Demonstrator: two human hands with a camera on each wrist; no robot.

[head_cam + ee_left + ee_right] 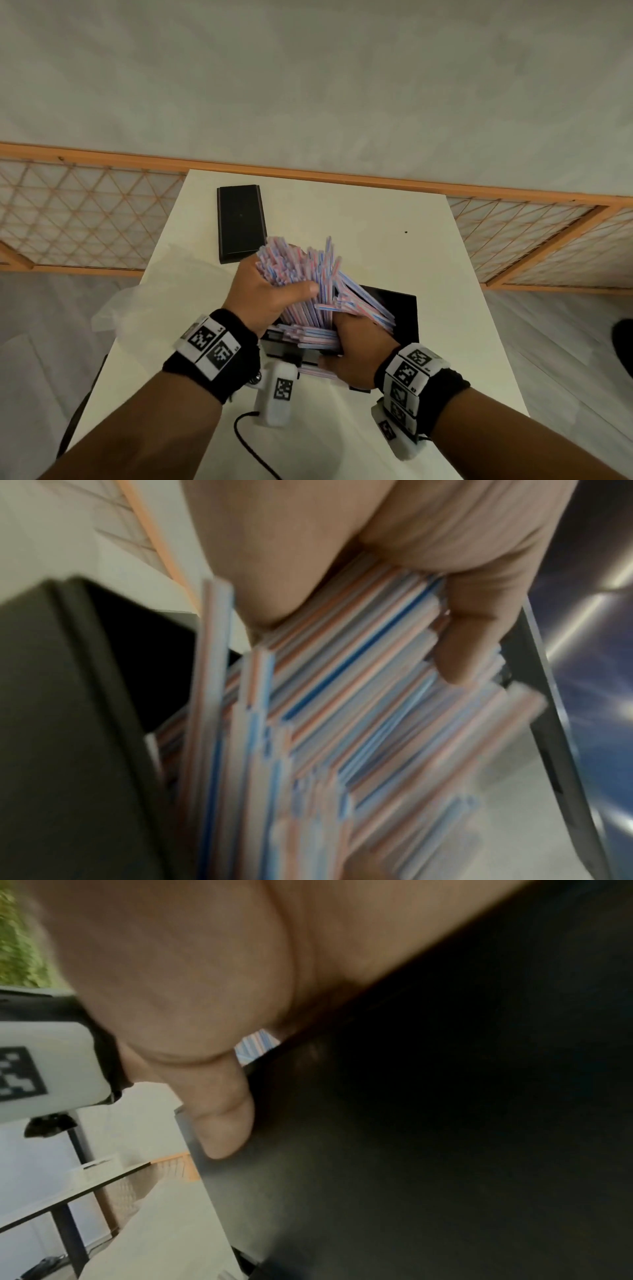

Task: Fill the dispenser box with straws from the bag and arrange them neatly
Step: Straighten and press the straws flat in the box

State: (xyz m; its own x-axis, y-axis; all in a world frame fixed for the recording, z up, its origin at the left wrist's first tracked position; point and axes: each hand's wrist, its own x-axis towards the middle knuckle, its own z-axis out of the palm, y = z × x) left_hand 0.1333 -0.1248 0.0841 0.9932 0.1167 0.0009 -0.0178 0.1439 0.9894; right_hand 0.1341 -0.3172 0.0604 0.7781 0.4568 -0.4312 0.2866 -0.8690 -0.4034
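Office-type rm: desks [73, 1183], partition [85, 219]

thin plastic straws striped red, blue and white [310, 274] are looking smooth; the black box [400, 310] is showing glossy; the white table [411, 240] is appearing matt.

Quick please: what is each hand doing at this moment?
Left hand: fingers and thumb curled round a fanned bundle of straws.
Right hand: at the dispenser box, thumb pressed against its dark wall; its fingers are hidden.
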